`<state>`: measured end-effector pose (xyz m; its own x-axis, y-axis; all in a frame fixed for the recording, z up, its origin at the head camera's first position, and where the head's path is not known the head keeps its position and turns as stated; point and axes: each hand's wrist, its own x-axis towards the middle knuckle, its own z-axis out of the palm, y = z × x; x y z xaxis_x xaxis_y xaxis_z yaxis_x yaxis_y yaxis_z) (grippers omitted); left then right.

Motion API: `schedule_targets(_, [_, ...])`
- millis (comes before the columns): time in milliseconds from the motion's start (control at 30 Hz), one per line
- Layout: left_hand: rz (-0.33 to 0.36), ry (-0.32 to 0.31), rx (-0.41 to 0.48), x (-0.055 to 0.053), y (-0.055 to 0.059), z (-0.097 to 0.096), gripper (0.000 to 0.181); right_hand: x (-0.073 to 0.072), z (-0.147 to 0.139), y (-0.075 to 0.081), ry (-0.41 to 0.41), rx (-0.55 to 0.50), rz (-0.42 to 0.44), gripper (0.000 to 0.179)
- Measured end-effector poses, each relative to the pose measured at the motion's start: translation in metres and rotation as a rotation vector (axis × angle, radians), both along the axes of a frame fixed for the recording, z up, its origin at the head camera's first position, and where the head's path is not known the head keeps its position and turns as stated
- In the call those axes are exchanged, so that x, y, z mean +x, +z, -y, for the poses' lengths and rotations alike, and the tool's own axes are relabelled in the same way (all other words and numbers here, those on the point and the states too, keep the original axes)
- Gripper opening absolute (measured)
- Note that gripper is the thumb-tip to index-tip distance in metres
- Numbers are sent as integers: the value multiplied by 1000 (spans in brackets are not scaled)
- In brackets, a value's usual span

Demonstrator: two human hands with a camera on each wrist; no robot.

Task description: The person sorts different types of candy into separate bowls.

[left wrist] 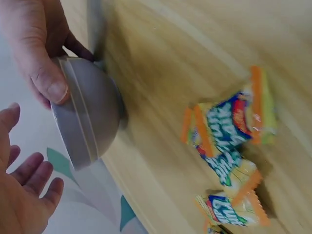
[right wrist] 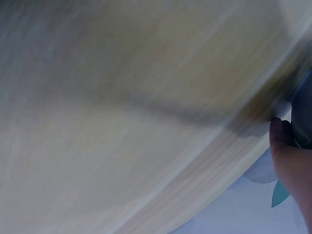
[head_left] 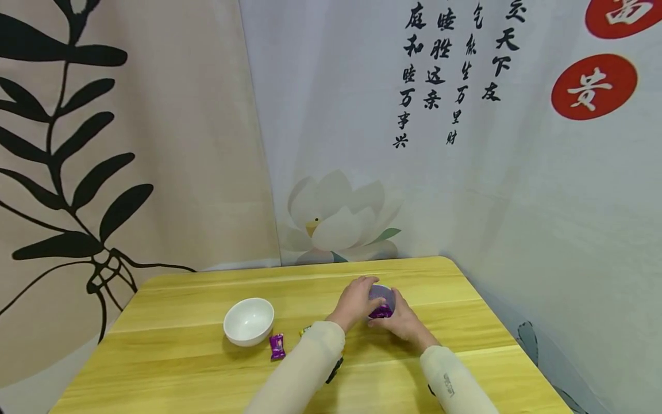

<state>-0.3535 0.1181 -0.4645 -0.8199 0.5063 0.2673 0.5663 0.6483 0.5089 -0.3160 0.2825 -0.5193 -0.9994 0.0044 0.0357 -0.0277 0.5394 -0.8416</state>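
On the right side of the table, my right hand (head_left: 405, 322) grips a grey bowl (left wrist: 95, 109), its thumb on the outer wall in the left wrist view. Purple wrapped candies (head_left: 381, 311) lie inside the bowl. My left hand (head_left: 355, 301) is at the bowl's left side. In the left wrist view the left hand (left wrist: 24, 195) has loosely bent fingers, apart from the bowl. Only part of the right hand (right wrist: 292, 165) and a dark edge of the bowl (right wrist: 304, 112) show in the right wrist view.
A white bowl (head_left: 249, 322) stands left on the wooden table (head_left: 181, 356). Near it lies a purple wrapped candy (head_left: 277, 347). Several yellow-orange wrapped candies (left wrist: 229, 122) lie close to the left forearm, which mostly hides them in the head view. A printed curtain hangs behind.
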Motion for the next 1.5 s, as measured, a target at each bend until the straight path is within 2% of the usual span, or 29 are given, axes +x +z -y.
schedule_targets(100, [-13, 12, -20, 5, 2, 9, 47, -1, 1, 1, 8, -20, -18, 124])
schedule_targets(267, [-63, 22, 5, 16, 2, 34, 41, 0, -1, 1, -12, -12, -14, 124])
schedule_targets(400, [-57, 41, 27, 29, -5, 64, 41, 2, -2, -1, -23, -1, 1, 124])
schedule_targets(533, [-39, 78, 30, 49, -11, 101, 40, 3, -1, -3, -14, 1, 16, 124])
schedule_targets(667, [-28, 130, 52, 73, -15, 142, 40, 4, 0, -2, -2, -10, 43, 125])
schedule_targets(767, [-52, 186, 78, 90, -20, 168, 38, 5, -1, 0, -1, 1, 49, 125])
schedule_targets(867, [-63, 262, 88, 103, -26, 186, 36, 5, -4, 1, -5, 19, 51, 125])
schedule_targets(967, [-41, 355, 82, 112, -33, 199, 34, 5, -3, 2, 7, 26, 57, 125])
schedule_targets(1067, [-34, 446, 51, 115, -42, 205, 35, 4, -3, 3, 20, 24, 55, 125])
schedule_targets(1200, [-34, 522, 7, 114, -49, 207, 39, 3, -4, 3, 19, 28, 56, 125])
schedule_targets(1300, [-34, 560, -28, 110, -53, 204, 41, 4, -4, 2, 12, 35, 63, 126])
schedule_targets(1500, [-83, 600, -148, 103, -61, 192, 43, 4, -3, 3, 6, 31, 70, 126])
